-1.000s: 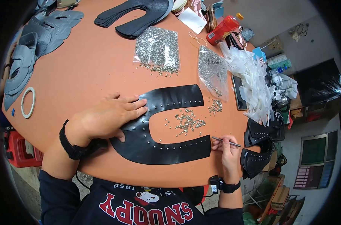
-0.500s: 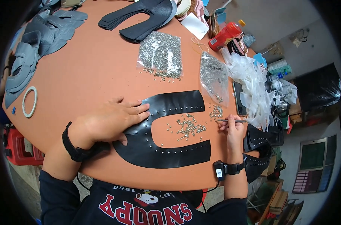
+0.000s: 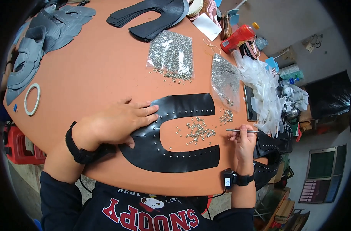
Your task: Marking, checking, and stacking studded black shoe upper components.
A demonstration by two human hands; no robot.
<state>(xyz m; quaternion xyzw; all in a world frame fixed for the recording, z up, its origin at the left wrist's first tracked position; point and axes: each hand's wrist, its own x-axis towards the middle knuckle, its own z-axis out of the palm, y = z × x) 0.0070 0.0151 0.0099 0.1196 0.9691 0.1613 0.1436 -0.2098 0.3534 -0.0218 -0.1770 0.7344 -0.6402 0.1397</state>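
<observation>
A black U-shaped leather piece (image 3: 144, 158) lies flat on the table, its open end toward the right. A row of small metal studs runs along its inner edge. My left hand (image 3: 123, 121) rests on the curved end, fingers stretched over the leather and thumb at its near side. My right hand (image 3: 245, 144) is raised right of the open end, fingers closed around a thin metal rod (image 3: 232, 130). Inside the U lies a scatter of loose studs (image 3: 200, 131). A smaller heap of studs (image 3: 226, 116) sits just beyond the rod's tip.
Beyond the leather are two clear bags of studs, one square (image 3: 170, 54) and one narrow (image 3: 224, 79). Stacked black pieces (image 3: 146, 17) and grey pieces (image 3: 32, 54) lie farther off. A tape roll (image 3: 32, 99) is at left; a phone (image 3: 250, 103) and red bottle (image 3: 239, 38) at right.
My right hand has drawn slightly toward me with the rod, away from the small stud heap. The left hand stays on the leather. The whole view has shifted a little.
</observation>
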